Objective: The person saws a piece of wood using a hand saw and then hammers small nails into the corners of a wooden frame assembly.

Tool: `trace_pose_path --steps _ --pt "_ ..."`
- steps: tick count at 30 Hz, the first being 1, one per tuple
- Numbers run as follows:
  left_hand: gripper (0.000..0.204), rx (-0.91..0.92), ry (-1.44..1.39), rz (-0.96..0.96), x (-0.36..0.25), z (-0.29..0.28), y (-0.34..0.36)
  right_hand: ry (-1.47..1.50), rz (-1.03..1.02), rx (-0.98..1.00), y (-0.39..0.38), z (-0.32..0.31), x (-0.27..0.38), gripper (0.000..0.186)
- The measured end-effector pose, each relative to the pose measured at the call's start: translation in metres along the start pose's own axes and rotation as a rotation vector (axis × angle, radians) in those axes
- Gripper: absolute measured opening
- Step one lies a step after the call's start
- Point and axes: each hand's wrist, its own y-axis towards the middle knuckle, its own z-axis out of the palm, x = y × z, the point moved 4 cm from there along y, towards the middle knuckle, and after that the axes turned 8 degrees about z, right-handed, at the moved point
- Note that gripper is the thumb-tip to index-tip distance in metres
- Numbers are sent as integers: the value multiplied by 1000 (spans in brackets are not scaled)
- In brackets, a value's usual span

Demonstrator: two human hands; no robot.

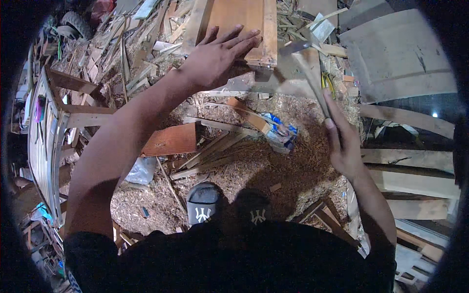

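Observation:
My left hand [215, 61] is open, fingers spread over the near end of a reddish-brown wooden frame with a recessed panel [237, 17], at top centre; whether the fingertips press on it is unclear. My right hand [342, 139] grips the wooden handle of a hammer [310, 71], whose dark metal head is raised just right of the panel and slightly blurred. Behind the handle lies a yellow-handled tool [329, 83], partly hidden.
Sawdust and wood offcuts cover the floor around my sandals [202, 200]. A reddish board [168, 139] and a blue-white crumpled packet [283, 139] lie below. A wooden frame [46, 146] stands left; pale planks [405, 156] and grey sheets [395, 53] are at right.

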Motion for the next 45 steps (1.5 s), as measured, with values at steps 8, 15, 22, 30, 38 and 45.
trace_pose_path --steps 8,15,22,30,38,45 --pt "84 -18 3 -42 2 3 -4 103 -6 -90 18 -22 30 55" --pt "83 -13 47 -9 0 5 6 -38 14 48 4 1 -16 67" --pt "79 -14 24 -21 -1 1 2 -48 -13 -76 9 -15 -9 52" --pt "78 -41 39 -9 -1 4 6 -49 -113 20 15 -3 5 71" --pt "81 -10 1 -59 -5 8 8 66 156 72 9 0 -7 65" --pt "85 18 24 -59 0 6 9 -74 -80 -238 15 -33 20 49"
